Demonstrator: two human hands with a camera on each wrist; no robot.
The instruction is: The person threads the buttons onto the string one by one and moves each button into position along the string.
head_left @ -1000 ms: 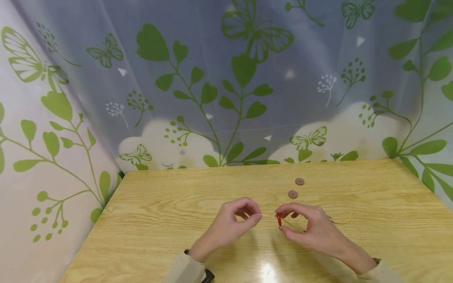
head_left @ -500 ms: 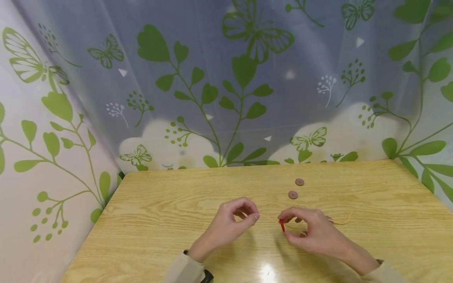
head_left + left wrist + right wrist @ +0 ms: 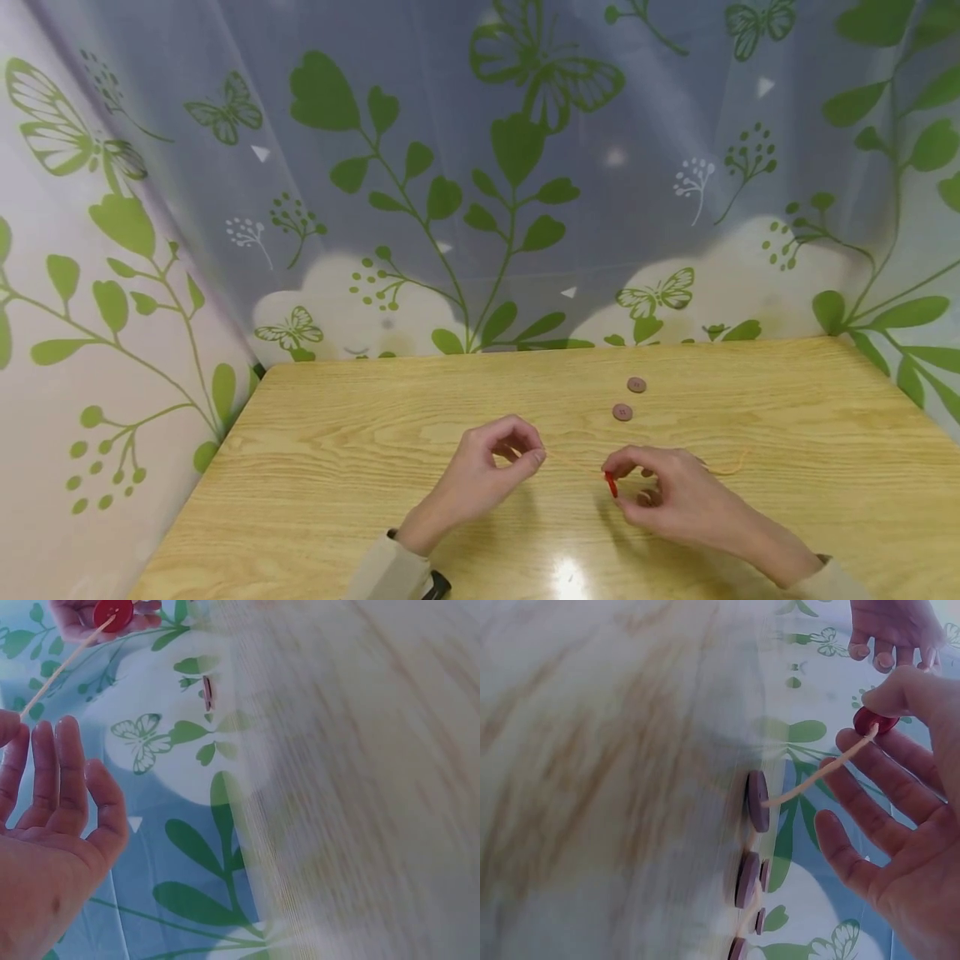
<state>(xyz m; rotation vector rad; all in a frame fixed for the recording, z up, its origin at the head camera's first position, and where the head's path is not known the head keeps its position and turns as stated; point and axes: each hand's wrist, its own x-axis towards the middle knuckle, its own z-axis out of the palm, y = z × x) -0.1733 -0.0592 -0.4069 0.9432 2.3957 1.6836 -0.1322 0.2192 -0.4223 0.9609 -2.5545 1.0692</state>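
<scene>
My left hand (image 3: 480, 479) pinches a pale yellow string (image 3: 64, 669) between thumb and index finger, the other fingers spread. To its right, my right hand (image 3: 686, 500) holds a red button (image 3: 611, 484) by its edge between thumb and fingertip, tilted nearly on edge. The string runs taut from the left fingertips through the red button, shown face-on in the left wrist view. Beyond it, the right wrist view has the string leading to a brown button (image 3: 757, 801) standing on edge, with another brown button (image 3: 745, 879) further along. In the head view the right hand hides these.
Two loose brown buttons (image 3: 622, 412) lie flat behind the hands on the wooden table (image 3: 375, 400). The string's tail (image 3: 727, 472) curls on the table past the right hand. A patterned curtain (image 3: 420, 167) hangs along the table's back edge.
My right hand has moved right and slightly toward me with the red button, widening the gap between the hands. My left hand has drifted slightly left, still pinching the string.
</scene>
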